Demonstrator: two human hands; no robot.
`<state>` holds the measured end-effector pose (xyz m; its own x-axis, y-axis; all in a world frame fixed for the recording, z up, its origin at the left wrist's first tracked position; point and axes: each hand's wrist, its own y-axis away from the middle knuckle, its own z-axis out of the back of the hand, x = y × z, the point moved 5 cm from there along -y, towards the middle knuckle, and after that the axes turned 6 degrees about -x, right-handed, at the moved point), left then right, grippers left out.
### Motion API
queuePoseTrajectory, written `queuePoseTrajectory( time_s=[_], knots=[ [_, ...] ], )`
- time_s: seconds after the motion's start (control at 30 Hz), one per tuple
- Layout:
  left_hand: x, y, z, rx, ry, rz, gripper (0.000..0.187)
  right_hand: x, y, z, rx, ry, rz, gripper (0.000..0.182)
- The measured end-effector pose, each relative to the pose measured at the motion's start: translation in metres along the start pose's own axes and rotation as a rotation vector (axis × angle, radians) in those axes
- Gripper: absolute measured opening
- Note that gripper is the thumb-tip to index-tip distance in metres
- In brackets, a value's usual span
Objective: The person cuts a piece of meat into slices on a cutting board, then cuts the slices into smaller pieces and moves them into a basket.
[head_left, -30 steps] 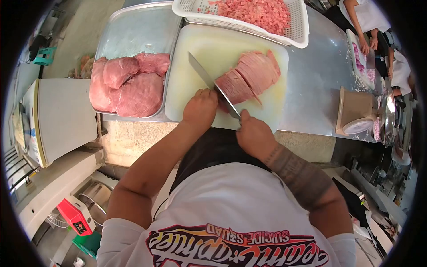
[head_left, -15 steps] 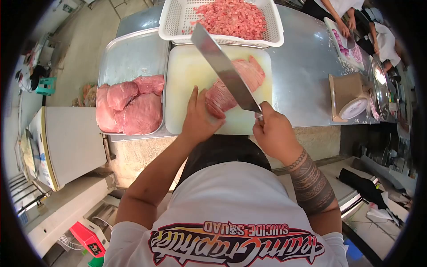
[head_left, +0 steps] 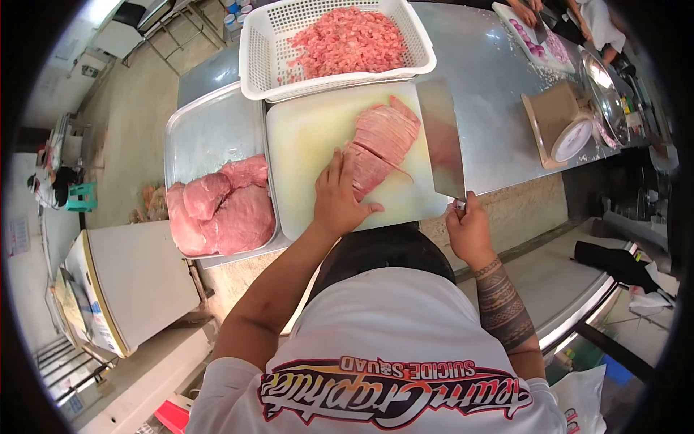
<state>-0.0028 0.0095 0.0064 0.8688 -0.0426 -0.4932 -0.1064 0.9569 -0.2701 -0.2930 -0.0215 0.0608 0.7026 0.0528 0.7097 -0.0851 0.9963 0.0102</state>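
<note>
White shirt (head_left: 390,347) reads, upside down to cam, "SUICIDE SQUAD" over bigger script lettering, approx "Team Graphitee".

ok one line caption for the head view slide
Left hand steadies sliced meat on a cutting board while the right hand holds a cleaver beside it.

I'm looking at a commercial kitchen's meat-prep line. A long stainless steel counter (head_left: 499,94) runs from 12 toward 3 o'clock, carrying a white cutting board (head_left: 311,137), a metal tray of raw meat slabs (head_left: 217,130) at 10 o'clock and a white plastic basket of diced meat (head_left: 332,40) at 12. A weighing scale (head_left: 567,126) stands at 2 o'clock, where other workers' hands (head_left: 524,11) chop on another board.
</note>
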Motion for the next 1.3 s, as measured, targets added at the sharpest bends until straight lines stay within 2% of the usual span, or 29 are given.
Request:
queuePoseTrajectory(
  time_s=[0.07, 0.17, 0.27, 0.47, 0.67, 0.77, 0.87, 0.97, 1.07, 1.17, 1.3],
  knots=[
    [-0.002, -0.005, 0.013, 0.153, -0.067, -0.092, 0.135, -0.01, 0.005, -0.002, -0.007, 0.046, -0.048, 0.013],
    [0.028, -0.028, 0.019, 0.528, -0.05, -0.194, 0.138, -0.03, 0.013, -0.013, -0.023, 0.079, -0.055, 0.015],
    [0.04, -0.047, 0.022, 0.488, 0.01, -0.432, 0.136, -0.029, 0.018, -0.02, -0.042, 0.072, -0.091, 0.018],
    [0.027, -0.067, 0.03, 0.43, -0.036, -0.53, 0.114, -0.026, 0.021, -0.022, -0.076, 0.071, -0.149, 0.026],
    [0.013, -0.069, 0.022, 0.536, -0.147, -0.406, 0.106, -0.025, 0.019, -0.024, -0.069, 0.086, -0.19, 0.028],
    [0.016, -0.059, 0.018, 0.352, -0.095, -0.58, 0.105, -0.021, 0.017, -0.024, -0.045, 0.148, -0.201, 0.031],
    [0.025, -0.05, 0.015, 0.441, -0.114, -0.509, 0.103, -0.028, 0.02, -0.03, -0.051, 0.131, -0.186, 0.033],
    [0.002, -0.053, 0.033, 0.605, -0.174, -0.439, 0.105, -0.023, 0.017, -0.03, -0.051, 0.091, -0.204, 0.033],
    [0.014, -0.043, 0.028, 0.481, -0.087, -0.454, 0.105, -0.022, 0.013, -0.029, -0.039, 0.085, -0.218, 0.032],
    [0.023, -0.03, 0.032, 0.526, 0.003, -0.393, 0.105, -0.019, 0.012, -0.027, -0.034, 0.086, -0.212, 0.031],
    [0.036, -0.018, 0.046, 0.429, 0.034, -0.451, 0.101, -0.016, 0.011, -0.027, -0.031, 0.104, -0.183, 0.03]
  ],
)
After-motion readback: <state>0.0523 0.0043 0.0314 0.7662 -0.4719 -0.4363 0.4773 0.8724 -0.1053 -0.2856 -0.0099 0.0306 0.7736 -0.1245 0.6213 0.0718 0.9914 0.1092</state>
